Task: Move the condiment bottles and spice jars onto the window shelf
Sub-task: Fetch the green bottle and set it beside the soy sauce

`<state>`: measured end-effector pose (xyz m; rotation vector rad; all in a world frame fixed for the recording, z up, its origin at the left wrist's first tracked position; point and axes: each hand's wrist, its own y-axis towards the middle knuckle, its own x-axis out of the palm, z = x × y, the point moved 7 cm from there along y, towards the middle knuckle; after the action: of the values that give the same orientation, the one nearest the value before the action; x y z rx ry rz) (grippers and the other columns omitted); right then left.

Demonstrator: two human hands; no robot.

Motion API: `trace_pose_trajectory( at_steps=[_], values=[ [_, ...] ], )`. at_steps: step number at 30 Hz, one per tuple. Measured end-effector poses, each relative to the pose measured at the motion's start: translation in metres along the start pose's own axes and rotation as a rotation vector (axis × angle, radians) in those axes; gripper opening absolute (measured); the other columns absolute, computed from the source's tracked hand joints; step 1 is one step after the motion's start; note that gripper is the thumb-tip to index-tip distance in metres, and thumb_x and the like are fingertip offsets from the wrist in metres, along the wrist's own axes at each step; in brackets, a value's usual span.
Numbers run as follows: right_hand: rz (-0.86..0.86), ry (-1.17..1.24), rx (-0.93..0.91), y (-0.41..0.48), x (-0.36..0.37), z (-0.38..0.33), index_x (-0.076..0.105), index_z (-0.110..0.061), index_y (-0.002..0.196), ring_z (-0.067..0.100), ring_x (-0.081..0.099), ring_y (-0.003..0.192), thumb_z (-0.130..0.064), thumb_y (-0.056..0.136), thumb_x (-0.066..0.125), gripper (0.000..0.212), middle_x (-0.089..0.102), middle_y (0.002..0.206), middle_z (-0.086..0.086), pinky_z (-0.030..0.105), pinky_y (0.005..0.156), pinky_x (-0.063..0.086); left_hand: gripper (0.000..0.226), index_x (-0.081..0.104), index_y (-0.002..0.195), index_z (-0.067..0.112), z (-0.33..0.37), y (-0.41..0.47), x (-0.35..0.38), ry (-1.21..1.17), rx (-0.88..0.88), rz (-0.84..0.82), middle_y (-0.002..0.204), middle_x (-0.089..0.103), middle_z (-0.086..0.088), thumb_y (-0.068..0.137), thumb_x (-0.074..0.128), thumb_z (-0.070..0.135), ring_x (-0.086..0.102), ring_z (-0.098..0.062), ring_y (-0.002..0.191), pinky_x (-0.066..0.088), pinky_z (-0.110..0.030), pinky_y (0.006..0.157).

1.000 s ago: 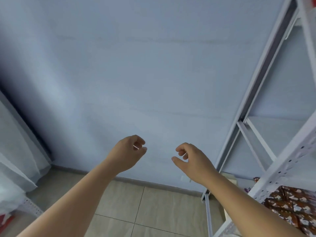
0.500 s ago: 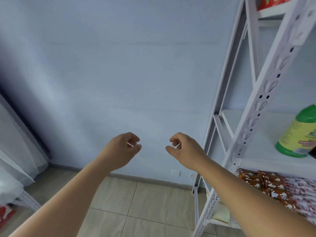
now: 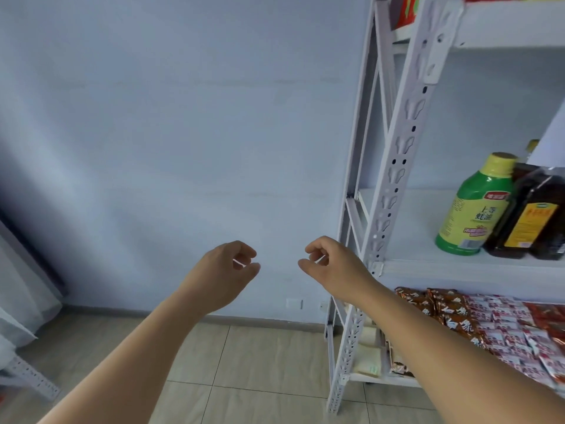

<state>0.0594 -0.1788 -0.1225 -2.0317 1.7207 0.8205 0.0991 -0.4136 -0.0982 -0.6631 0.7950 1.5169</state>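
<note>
A green condiment bottle [image 3: 472,206] with a yellow cap and yellow label stands on the middle board of a white metal shelf rack [image 3: 394,166] at the right. Two dark brown bottles [image 3: 532,215] with yellow labels stand right beside it. My left hand [image 3: 224,272] and my right hand [image 3: 331,266] hang in front of the blue wall with fingers loosely curled and nothing in them. My right hand is just left of the rack's front post, well short of the bottles.
Red and brown snack packets [image 3: 489,325] fill the rack's lower board. Red packages [image 3: 408,10] sit on the top board. A white curtain [image 3: 21,301] and a second rack's leg [image 3: 33,379] are at the far left. Beige tiled floor [image 3: 260,362] lies below.
The view has swung right, bringing the rack and the bottles into sight. Both hands keep the same loosely curled pose and hold nothing.
</note>
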Motion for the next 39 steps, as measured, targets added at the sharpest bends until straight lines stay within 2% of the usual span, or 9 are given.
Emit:
trace_pose_trajectory(
  at_steps=[10, 15, 21, 23, 27, 32, 35, 37, 39],
  values=[
    [0.085, -0.041, 0.01, -0.001, -0.126, 0.103, 0.06, -0.029, 0.11, 0.002, 0.06, 0.087, -0.045, 0.09, 0.069, 0.027, 0.063, 0.101, -0.012, 0.022, 0.071, 0.046, 0.017, 0.064, 0.11, 0.035, 0.142, 0.039, 0.112, -0.024, 0.085, -0.037, 0.106, 0.065, 0.02, 0.094, 0.062, 0.042, 0.065, 0.0, 0.098, 0.055, -0.032, 0.091],
    [0.141, -0.048, 0.046, -0.003, -0.204, 0.173, 0.06, -0.029, 0.112, 0.003, 0.061, 0.088, -0.046, 0.089, 0.071, 0.031, 0.063, 0.101, -0.013, 0.027, 0.078, 0.053, 0.018, 0.065, 0.111, 0.034, 0.223, 0.062, 0.172, -0.056, 0.128, -0.051, 0.107, 0.066, 0.017, 0.094, 0.063, 0.04, 0.065, -0.001, 0.097, 0.056, -0.032, 0.091],
    [0.144, -0.073, 0.095, 0.0, -0.254, 0.231, 0.059, -0.026, 0.116, 0.005, 0.06, 0.087, -0.045, 0.091, 0.07, 0.033, 0.063, 0.105, -0.01, 0.031, 0.081, 0.053, 0.024, 0.066, 0.115, 0.031, 0.296, 0.081, 0.222, -0.097, 0.199, -0.08, 0.107, 0.067, 0.016, 0.093, 0.067, 0.043, 0.065, 0.002, 0.097, 0.048, -0.013, 0.08],
    [0.149, -0.062, 0.106, 0.004, -0.263, 0.243, 0.06, -0.023, 0.119, 0.009, 0.062, 0.091, -0.043, 0.091, 0.07, 0.036, 0.064, 0.109, -0.007, 0.034, 0.084, 0.055, 0.028, 0.066, 0.117, 0.03, 0.311, 0.092, 0.229, -0.118, 0.192, -0.09, 0.11, 0.067, 0.015, 0.092, 0.069, 0.044, 0.066, 0.0, 0.099, 0.05, -0.016, 0.083],
    [0.15, -0.022, 0.133, 0.007, -0.273, 0.26, 0.058, -0.023, 0.126, 0.011, 0.063, 0.108, -0.044, 0.091, 0.068, 0.041, 0.064, 0.12, -0.006, 0.037, 0.094, 0.054, 0.045, 0.06, 0.128, 0.029, 0.342, 0.123, 0.239, -0.179, 0.179, -0.125, 0.123, 0.064, 0.012, 0.089, 0.073, 0.049, 0.064, -0.005, 0.108, 0.047, -0.019, 0.084],
    [0.174, -0.007, 0.192, 0.004, -0.285, 0.281, 0.056, -0.023, 0.125, 0.008, 0.064, 0.099, -0.046, 0.092, 0.067, 0.042, 0.061, 0.11, -0.01, 0.035, 0.087, 0.057, 0.085, 0.04, 0.15, 0.028, 0.377, 0.16, 0.25, -0.266, 0.178, -0.135, 0.15, 0.048, 0.008, 0.08, 0.083, 0.048, 0.052, -0.012, 0.13, 0.045, -0.028, 0.093],
    [0.196, 0.001, 0.237, 0.003, -0.293, 0.292, 0.053, -0.02, 0.13, 0.009, 0.064, 0.103, -0.045, 0.093, 0.068, 0.047, 0.062, 0.118, -0.009, 0.027, 0.082, 0.054, 0.099, 0.029, 0.156, 0.026, 0.39, 0.176, 0.265, -0.276, 0.175, -0.18, 0.159, 0.04, 0.005, 0.077, 0.087, 0.041, 0.046, -0.019, 0.14, 0.046, -0.034, 0.101],
    [0.188, 0.021, 0.255, 0.003, -0.294, 0.297, 0.052, -0.02, 0.129, 0.01, 0.064, 0.104, -0.043, 0.092, 0.069, 0.047, 0.065, 0.126, -0.004, 0.023, 0.078, 0.052, 0.097, 0.03, 0.155, 0.024, 0.397, 0.184, 0.276, -0.281, 0.184, -0.231, 0.152, 0.048, 0.007, 0.078, 0.088, 0.034, 0.052, -0.017, 0.131, 0.049, -0.024, 0.092],
    [0.157, 0.017, 0.253, 0.003, -0.292, 0.298, 0.053, -0.022, 0.123, 0.01, 0.063, 0.103, -0.041, 0.093, 0.069, 0.039, 0.067, 0.125, -0.004, 0.015, 0.071, 0.046, 0.088, 0.036, 0.149, 0.023, 0.4, 0.19, 0.284, -0.289, 0.176, -0.273, 0.129, 0.06, 0.011, 0.078, 0.088, 0.027, 0.061, -0.01, 0.109, 0.047, -0.014, 0.071]
  ],
)
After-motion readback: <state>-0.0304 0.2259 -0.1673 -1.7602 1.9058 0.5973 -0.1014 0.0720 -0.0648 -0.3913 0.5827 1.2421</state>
